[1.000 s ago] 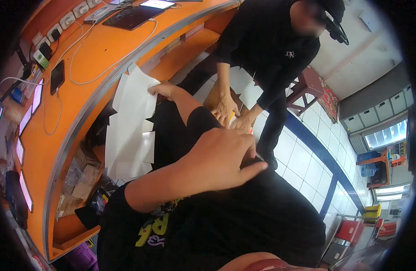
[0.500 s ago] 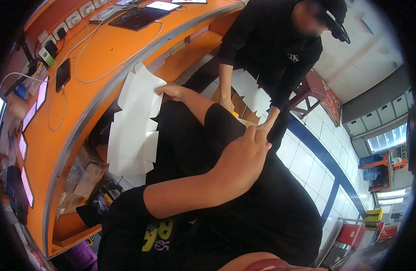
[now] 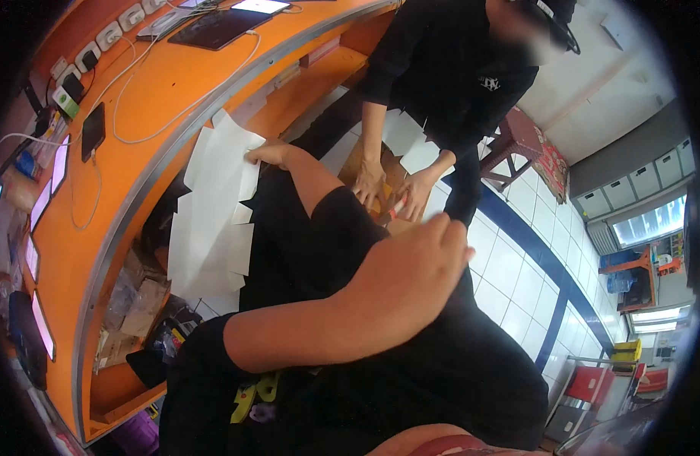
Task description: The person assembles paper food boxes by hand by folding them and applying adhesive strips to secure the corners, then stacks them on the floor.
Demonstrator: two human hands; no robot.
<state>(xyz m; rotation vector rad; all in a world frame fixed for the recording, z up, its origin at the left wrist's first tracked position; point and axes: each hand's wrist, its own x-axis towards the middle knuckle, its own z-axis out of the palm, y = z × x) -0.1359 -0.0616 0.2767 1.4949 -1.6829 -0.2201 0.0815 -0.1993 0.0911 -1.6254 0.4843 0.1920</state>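
Note:
My arms are crossed. On the left side, my right hand [image 3: 271, 154] pinches the edge of a white cardboard sheet [image 3: 211, 213] with notched, tab-like edges, hanging beside the desk. My left hand [image 3: 430, 262] reaches across to the right with its fingers curled; what they hold, if anything, is hidden. Just beyond it, a co-worker's two hands [image 3: 371, 181] press on a brown board [image 3: 353, 169] on the floor. A small orange-yellow item lies between those hands, partly covered. Another white notched sheet [image 3: 407, 138] lies behind them.
An orange desk [image 3: 160, 125] curves along the left, carrying a tablet [image 3: 214, 29], a phone [image 3: 93, 132] and charging cables. Packages [image 3: 141, 304] fill the shelf below. A maroon stool [image 3: 515, 140] stands beyond the co-worker on white tiles [image 3: 509, 285] with a blue stripe.
The co-worker's hands have drawn apart from my left hand and now spread over the brown board. My right hand still grips the white sheet. The whole view has shifted slightly.

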